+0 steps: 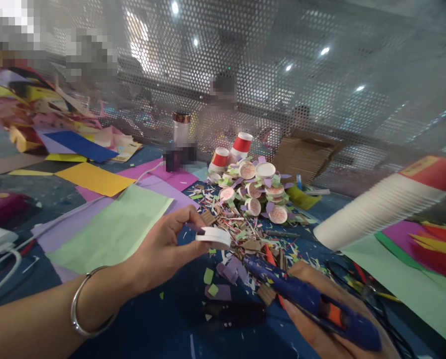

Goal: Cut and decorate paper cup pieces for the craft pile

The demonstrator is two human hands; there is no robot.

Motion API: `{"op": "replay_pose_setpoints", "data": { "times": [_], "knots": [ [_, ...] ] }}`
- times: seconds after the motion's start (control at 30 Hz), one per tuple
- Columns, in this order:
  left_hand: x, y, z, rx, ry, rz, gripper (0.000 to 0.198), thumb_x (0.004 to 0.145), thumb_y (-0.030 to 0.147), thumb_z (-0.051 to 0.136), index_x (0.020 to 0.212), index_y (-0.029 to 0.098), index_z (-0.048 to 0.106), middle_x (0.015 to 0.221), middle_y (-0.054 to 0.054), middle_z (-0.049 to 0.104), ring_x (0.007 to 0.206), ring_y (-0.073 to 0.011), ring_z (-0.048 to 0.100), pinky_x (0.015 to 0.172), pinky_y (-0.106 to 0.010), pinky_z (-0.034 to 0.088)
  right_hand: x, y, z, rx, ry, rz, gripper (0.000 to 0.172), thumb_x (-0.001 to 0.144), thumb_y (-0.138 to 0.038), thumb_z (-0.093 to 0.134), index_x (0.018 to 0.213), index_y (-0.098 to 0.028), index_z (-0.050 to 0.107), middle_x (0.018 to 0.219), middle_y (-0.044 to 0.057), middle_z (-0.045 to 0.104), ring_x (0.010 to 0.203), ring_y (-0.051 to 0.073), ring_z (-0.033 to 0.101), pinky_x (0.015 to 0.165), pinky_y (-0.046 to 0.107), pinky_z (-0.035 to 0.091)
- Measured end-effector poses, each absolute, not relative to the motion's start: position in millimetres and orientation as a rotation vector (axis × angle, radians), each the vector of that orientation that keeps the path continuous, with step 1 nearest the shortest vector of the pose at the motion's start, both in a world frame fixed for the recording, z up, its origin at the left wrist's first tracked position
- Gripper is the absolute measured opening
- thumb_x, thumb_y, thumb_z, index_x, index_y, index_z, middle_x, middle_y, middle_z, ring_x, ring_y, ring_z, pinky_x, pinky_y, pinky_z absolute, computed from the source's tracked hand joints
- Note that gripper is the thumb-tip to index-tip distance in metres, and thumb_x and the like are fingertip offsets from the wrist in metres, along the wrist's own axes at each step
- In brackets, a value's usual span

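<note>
My left hand (161,247), a silver bangle on its wrist, pinches a white paper cup base (217,238) between thumb and fingers. My right hand (308,326) is wrapped round a blue hot glue gun (293,289) with an orange trigger, its nozzle pointing up and left, a short way from the cup base. Behind them sits a heap of similar white cup bases (254,205), several with red print, with small purple and green paper pieces among them. Scraps of paper and cardboard (245,234) lie between the heap and my hands.
A tilted stack of white paper cups (372,212) is at the right. Green paper (114,229) and other coloured sheets cover the left. Red-and-white cups (242,143), a bottle (181,128) and cardboard (305,154) stand behind, before a perforated metal screen (260,65). A white cable (69,214) crosses the left.
</note>
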State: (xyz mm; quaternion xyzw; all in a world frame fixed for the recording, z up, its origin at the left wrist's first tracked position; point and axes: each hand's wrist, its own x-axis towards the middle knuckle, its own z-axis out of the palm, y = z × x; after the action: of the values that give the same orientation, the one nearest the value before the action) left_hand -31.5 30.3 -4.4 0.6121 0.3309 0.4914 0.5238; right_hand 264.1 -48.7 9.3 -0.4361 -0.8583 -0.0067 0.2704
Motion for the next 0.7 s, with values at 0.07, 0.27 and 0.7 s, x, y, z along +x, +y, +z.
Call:
{"op": "replay_pose_setpoints", "data": {
  "times": [0.07,0.27,0.7],
  "knots": [
    [-29.8,30.9,-3.6,1.264,0.754,1.181,0.024,0.079,0.025,0.081,0.082,0.02,0.058,0.082,0.001,0.069,0.084,-0.0172,0.063,0.077,-0.028,0.043,266.0,-45.6,12.2,-1.186,-2.347,0.004,0.036,0.092,-0.016,0.057,0.126,-0.028,0.054,0.112,0.003,0.073,0.101,0.022,0.073,0.088,0.027,0.061],
    [-28.0,35.3,-1.1,0.957,0.656,1.146,0.018,0.074,0.022,0.083,0.079,0.02,0.067,0.081,0.001,0.072,0.084,-0.0159,0.063,0.078,-0.027,0.044,280.2,-30.8,16.0,-1.329,-2.365,0.039,0.008,0.098,-0.02,0.05,0.103,-0.026,0.054,0.089,0.002,0.065,0.078,0.016,0.068,0.066,0.024,0.056],
    [-32.5,39.5,-1.8,1.001,0.677,1.16,0.014,0.073,0.023,0.082,0.078,0.019,0.069,0.082,-0.002,0.074,0.083,-0.0185,0.065,0.08,-0.031,0.045,346.5,22.6,-14.8,-1.39,-2.643,-0.715,0.026,0.082,-0.01,0.052,0.106,-0.015,0.061,0.099,0.014,0.07,0.085,0.031,0.069,0.072,0.043,0.055]
  ]
}}
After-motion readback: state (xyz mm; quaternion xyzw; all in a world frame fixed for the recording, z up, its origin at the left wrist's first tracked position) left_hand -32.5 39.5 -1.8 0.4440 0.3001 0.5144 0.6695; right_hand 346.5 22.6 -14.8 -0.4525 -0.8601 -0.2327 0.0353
